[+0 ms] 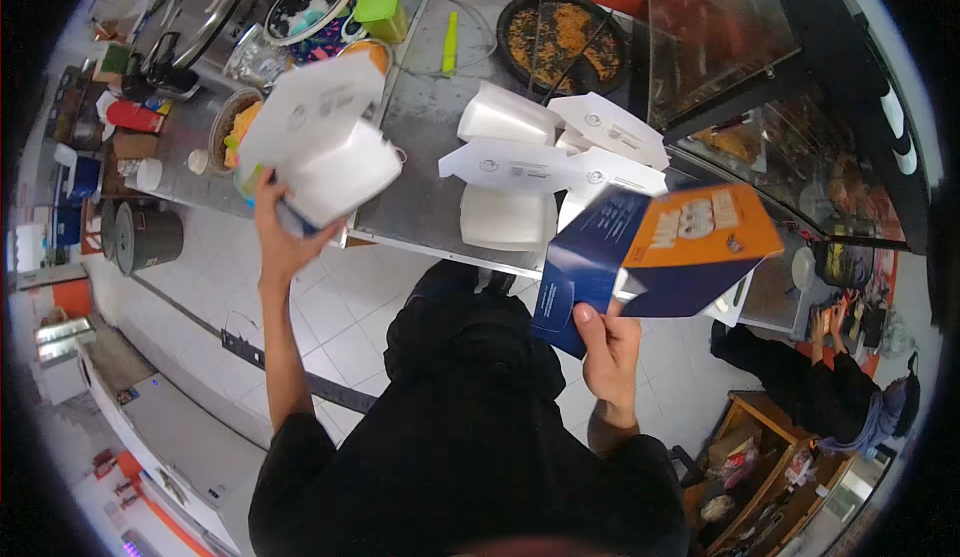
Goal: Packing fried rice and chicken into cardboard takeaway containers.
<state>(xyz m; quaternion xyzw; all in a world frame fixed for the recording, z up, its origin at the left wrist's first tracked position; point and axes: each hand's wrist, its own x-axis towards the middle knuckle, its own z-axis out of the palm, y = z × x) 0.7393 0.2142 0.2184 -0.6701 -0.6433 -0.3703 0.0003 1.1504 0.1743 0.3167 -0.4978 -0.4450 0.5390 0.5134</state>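
My left hand (283,225) grips an open white takeout box (345,172) by its lower left edge. The lid of that box is raised, and its inside looks bare. My right hand (612,352) pinches the flap of a blue and orange cardboard box (690,242), thumb on top, and holds it tilted over the table's front edge. Between my hands, several open white takeout boxes (508,217) stand on the metal table (415,167). The blue and orange box partly hides those on the right.
A round black pan (562,42) with browned crumbs sits at the back, near a bright green utensil (450,45). A glass display case (725,37) borders the right. At left are a large pot (215,12) and a green container (382,14). Another person (850,387) works at far right.
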